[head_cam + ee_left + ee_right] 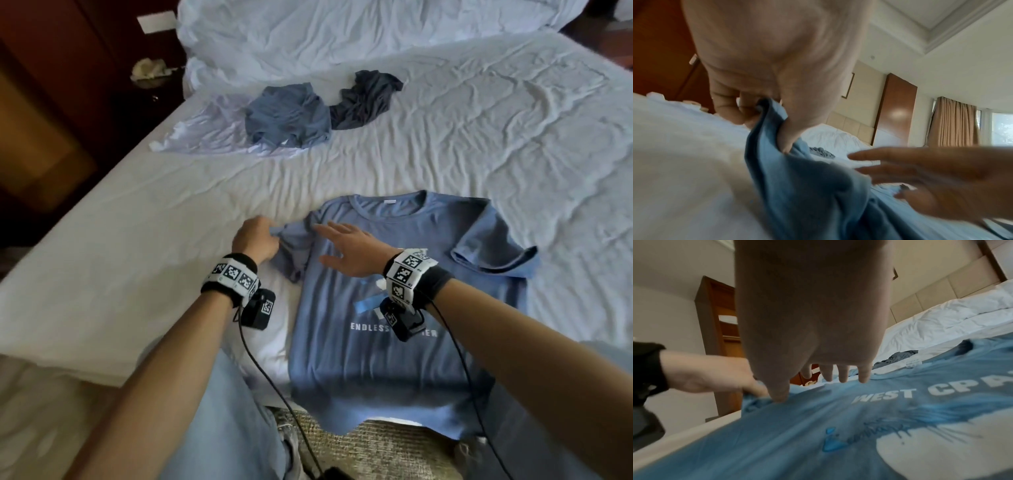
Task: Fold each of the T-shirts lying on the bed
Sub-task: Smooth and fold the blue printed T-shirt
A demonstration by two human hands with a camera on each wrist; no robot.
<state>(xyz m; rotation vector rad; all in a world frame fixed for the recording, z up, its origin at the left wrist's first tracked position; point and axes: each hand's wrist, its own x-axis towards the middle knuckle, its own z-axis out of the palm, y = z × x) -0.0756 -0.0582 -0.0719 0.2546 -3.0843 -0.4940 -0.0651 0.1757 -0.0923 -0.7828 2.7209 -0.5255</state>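
Observation:
A blue printed T-shirt point(394, 342) lies face up at the near edge of the white bed point(137, 240), its hem hanging over the edge. My left hand point(258, 238) pinches the shirt's left sleeve point(764, 129) between thumb and curled fingers. My right hand point(346, 251) hovers flat with straight fingers point(844, 373) just above the shirt's chest point(818, 426), beside the left hand point(715, 374). Farther up the bed lie three crumpled shirts: a white one point(205, 133), a blue one point(287, 118) and a dark grey one point(363, 101).
Rumpled white bedding point(342, 31) is piled at the head of the bed. A dark wooden nightstand point(137, 89) stands at the left. My jeans-clad legs point(226, 421) stand on patterned carpet point(383, 448) against the bed's near edge. Cables hang from both wrist cameras.

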